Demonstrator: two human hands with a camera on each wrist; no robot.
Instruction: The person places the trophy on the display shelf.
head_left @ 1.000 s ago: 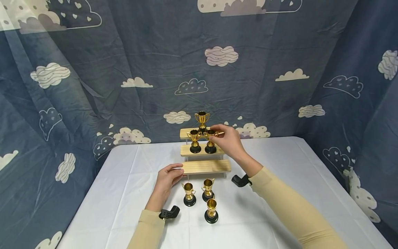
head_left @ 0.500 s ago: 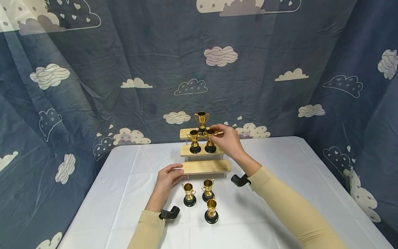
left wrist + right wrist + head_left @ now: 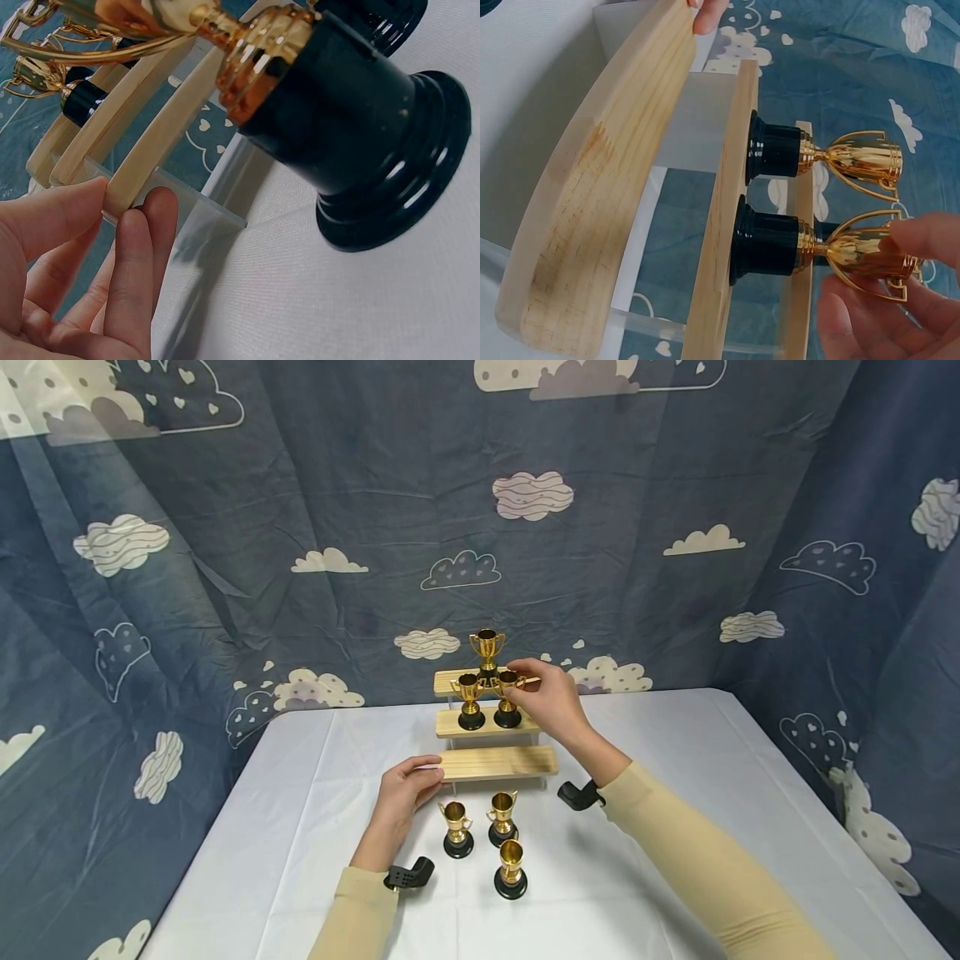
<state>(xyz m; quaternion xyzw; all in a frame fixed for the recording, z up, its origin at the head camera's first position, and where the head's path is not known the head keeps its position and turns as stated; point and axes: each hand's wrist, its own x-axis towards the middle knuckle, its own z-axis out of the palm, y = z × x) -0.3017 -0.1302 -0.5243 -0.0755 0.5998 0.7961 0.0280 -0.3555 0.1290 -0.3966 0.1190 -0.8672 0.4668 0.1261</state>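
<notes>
A three-step wooden display stand [image 3: 495,763] with clear supports stands at the back of the table. On its middle step two small gold trophy cups with black bases stand side by side; my right hand [image 3: 551,697] pinches the cup of the right trophy [image 3: 862,251]. The left trophy [image 3: 470,700] is just beside it. One more trophy [image 3: 487,647] stands on the top step. My left hand [image 3: 401,789] pinches the left end of the bottom step [image 3: 150,150] between thumb and fingers. The bottom step bears nothing.
In front of the stand, three more trophies stand upright on the white tablecloth [image 3: 300,860]: a left one [image 3: 456,831], a right one [image 3: 502,818] and a nearest one [image 3: 511,868]. A dark cloud-print curtain [image 3: 420,452] hangs behind and at both sides.
</notes>
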